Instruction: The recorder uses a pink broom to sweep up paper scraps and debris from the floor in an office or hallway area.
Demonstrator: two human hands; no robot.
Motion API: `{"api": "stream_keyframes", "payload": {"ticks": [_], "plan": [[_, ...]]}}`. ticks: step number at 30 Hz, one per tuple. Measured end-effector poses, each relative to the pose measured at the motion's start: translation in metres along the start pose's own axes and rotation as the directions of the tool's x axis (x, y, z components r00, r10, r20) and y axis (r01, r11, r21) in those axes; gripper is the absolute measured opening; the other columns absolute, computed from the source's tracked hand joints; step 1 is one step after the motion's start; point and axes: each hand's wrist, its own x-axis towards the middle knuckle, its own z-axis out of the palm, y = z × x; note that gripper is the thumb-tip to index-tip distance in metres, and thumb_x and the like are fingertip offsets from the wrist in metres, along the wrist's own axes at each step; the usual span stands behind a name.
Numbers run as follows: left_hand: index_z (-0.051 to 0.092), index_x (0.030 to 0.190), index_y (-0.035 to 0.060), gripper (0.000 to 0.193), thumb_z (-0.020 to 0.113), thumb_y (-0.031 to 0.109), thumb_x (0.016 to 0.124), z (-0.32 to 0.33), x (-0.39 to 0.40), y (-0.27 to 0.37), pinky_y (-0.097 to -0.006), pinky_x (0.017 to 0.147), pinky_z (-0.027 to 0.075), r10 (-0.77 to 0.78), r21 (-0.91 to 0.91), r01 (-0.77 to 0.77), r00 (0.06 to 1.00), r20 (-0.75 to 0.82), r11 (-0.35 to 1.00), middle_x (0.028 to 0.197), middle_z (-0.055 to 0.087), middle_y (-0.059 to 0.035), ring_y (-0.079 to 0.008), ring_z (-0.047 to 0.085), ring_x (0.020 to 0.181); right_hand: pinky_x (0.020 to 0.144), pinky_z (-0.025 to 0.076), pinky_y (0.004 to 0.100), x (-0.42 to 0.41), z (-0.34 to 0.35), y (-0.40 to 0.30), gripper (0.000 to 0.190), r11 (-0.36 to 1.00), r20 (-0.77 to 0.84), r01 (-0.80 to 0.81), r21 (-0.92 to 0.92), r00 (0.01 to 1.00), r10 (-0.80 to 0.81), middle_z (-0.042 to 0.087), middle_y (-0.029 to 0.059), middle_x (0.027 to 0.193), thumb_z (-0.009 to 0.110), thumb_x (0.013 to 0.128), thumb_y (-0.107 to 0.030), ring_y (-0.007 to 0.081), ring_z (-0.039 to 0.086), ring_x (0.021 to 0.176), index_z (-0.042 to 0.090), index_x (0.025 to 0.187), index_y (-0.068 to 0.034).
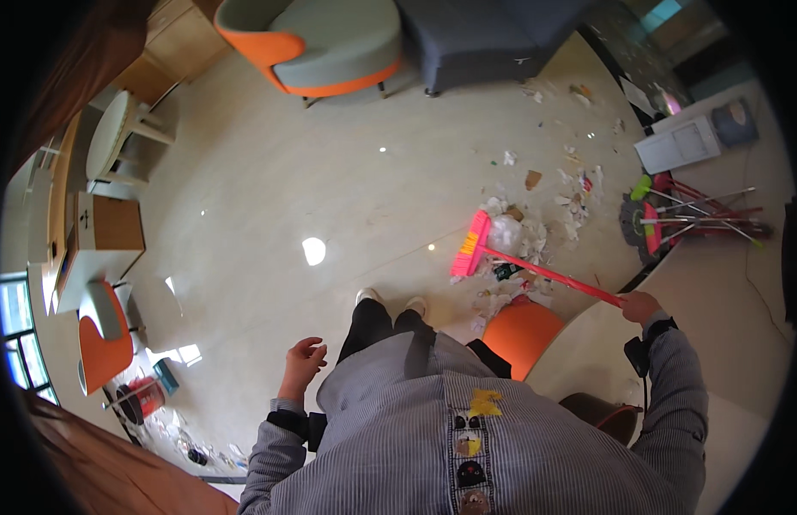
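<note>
My right hand [640, 307] grips the end of a red broom handle [553, 275]. The pink broom head [471, 243], with a yellow-orange band, rests on the tiled floor in front of my feet and to the right. Its far side borders a heap of litter, with a crumpled white plastic bag [505, 234] and scraps of paper around it. My left hand [304, 360] hangs free beside my body, holding nothing, its fingers loosely curled and apart.
Mops and brooms [694, 215] lean by the right wall, near a water dispenser [685, 143]. Close on my right are an orange chair [522, 338] and a white tabletop [588, 347]. An armchair [337, 42] and grey sofa [475, 38] stand ahead. A red bucket [141, 399] and litter lie left.
</note>
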Motion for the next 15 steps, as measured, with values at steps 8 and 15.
{"api": "stream_keyframes", "payload": {"ticks": [8, 15], "plan": [[0.057, 0.100, 0.0017, 0.029, 0.062, 0.017, 0.076, 0.021, 0.048, 0.047, -0.0248, 0.048, 0.046, 0.034, 0.066, -0.039, 0.997, 0.073, 0.997, 0.076, 0.063, -0.0096, -0.0141, 0.061, 0.059, 0.075, 0.047, 0.0373, -0.024, 0.000, 0.059, 0.025, 0.961, 0.031, -0.251, -0.116, 0.966, 0.256, 0.062, 0.0096, 0.089, 0.045, 0.082, -0.025, 0.0260, 0.059, 0.086, 0.063, 0.093, -0.013], [0.056, 0.100, 0.0003, 0.030, 0.062, 0.016, 0.076, 0.048, 0.115, 0.123, -0.0238, 0.046, 0.045, 0.063, 0.081, -0.077, 0.984, 0.167, 0.994, 0.075, 0.063, -0.0095, -0.0133, 0.060, 0.058, 0.077, 0.046, 0.0392, -0.052, -0.054, 0.081, 0.026, 0.921, 0.013, -0.388, -0.015, 0.921, 0.388, 0.062, 0.0089, 0.093, 0.045, 0.082, -0.027, 0.0279, 0.059, 0.087, 0.064, 0.094, -0.013]]}}
